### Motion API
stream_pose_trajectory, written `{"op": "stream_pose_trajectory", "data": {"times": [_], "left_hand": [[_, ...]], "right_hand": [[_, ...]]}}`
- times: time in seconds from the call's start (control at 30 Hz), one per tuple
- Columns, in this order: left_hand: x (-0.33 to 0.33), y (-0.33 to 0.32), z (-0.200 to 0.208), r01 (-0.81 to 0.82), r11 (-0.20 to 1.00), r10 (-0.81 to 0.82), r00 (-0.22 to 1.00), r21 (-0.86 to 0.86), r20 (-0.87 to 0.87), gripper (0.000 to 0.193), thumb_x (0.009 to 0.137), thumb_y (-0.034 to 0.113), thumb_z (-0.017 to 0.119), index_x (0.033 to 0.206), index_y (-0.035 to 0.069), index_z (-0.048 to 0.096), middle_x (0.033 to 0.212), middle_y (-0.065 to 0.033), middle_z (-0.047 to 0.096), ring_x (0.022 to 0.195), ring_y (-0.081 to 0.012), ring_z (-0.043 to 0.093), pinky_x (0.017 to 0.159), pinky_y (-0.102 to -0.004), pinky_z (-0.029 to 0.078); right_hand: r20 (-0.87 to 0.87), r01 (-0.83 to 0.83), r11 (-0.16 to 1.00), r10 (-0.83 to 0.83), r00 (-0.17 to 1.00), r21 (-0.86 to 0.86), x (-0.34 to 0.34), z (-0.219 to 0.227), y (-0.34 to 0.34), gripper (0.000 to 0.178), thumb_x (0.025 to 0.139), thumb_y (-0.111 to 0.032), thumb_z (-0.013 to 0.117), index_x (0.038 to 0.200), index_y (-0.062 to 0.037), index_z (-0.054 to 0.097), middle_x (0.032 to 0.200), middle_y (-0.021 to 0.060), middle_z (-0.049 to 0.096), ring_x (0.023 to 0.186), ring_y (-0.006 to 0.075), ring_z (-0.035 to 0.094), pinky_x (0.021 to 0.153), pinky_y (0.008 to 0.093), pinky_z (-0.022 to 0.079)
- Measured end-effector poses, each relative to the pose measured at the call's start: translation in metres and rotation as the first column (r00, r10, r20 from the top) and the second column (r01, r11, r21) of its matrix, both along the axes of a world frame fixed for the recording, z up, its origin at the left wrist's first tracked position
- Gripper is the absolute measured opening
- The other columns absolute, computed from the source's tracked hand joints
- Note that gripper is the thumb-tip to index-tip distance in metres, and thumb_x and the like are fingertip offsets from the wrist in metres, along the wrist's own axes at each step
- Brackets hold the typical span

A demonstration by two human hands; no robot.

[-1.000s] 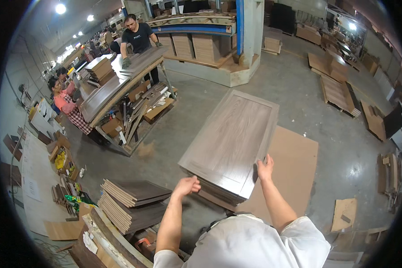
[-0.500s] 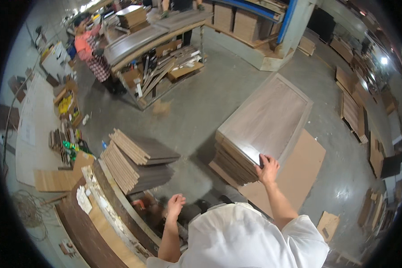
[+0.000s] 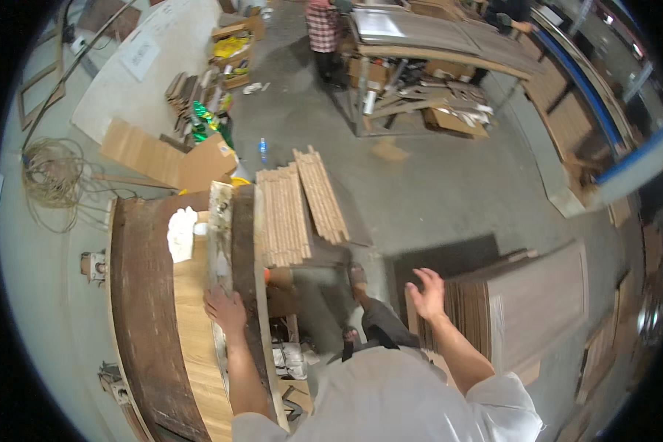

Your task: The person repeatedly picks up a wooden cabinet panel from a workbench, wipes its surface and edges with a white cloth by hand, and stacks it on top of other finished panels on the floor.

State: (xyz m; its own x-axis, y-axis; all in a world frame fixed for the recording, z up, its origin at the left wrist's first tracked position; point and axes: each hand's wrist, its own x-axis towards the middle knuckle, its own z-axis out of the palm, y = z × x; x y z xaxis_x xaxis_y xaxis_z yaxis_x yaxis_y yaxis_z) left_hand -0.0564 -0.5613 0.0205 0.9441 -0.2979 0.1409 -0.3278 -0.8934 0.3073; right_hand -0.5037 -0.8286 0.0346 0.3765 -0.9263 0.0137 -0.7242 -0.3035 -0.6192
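Observation:
My left hand [image 3: 225,309] lies with fingers stretched out on a glue-smeared rail [image 3: 219,254] that runs along the workbench [image 3: 144,295]. Beside the rail is a pale wood board [image 3: 197,335], and a white crumpled cloth or glove [image 3: 182,234] rests farther along it. My right hand [image 3: 428,295] is held in the air, empty, its fingers apart. It is nearest to a stack of framed wood panels [image 3: 534,302] at my right. Whether it touches the stack's near edge I cannot tell, but it appears apart.
Two leaning piles of boards [image 3: 283,214] stand on the floor beyond the bench. A table [image 3: 412,48] with panels on top and scraps beneath stands farther off, with a person in a checked garment [image 3: 323,29] beside it. Coiled cable [image 3: 51,173] hangs at left.
My body has turned left toward the workbench. My left hand has come down onto the rail, and my right hand has left the top panel of the stack.

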Motion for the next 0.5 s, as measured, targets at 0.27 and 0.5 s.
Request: {"op": "stream_pose_trajectory", "data": {"times": [0.27,0.5], "left_hand": [[-0.013,-0.035,0.025,0.126,0.927,-0.049,0.974,0.353,-0.219,0.087,0.081,0.045,0.071,0.149,0.007,0.033,0.157,-0.0347,-0.004,0.144,-0.0550,0.000,0.114,-0.0655,0.006],[-0.007,-0.050,0.037,0.038,0.905,0.095,0.953,0.423,-0.288,0.089,0.080,0.047,0.072,0.150,0.008,0.033,0.156,-0.0358,-0.003,0.144,-0.0552,-0.003,0.115,-0.0648,0.004]], "right_hand": [[0.185,-0.032,0.885,-0.062,0.981,0.465,0.250,-0.169,-0.161,0.051,0.097,-0.044,0.053,0.128,-0.0044,0.060,0.128,0.0230,0.060,0.123,0.0393,0.054,0.106,0.0432,0.041],[0.070,0.058,0.769,-0.132,0.989,0.637,0.333,-0.229,-0.195,0.054,0.102,-0.049,0.039,0.130,-0.0068,0.059,0.130,0.0197,0.061,0.122,0.0385,0.056,0.101,0.0432,0.043]]}}
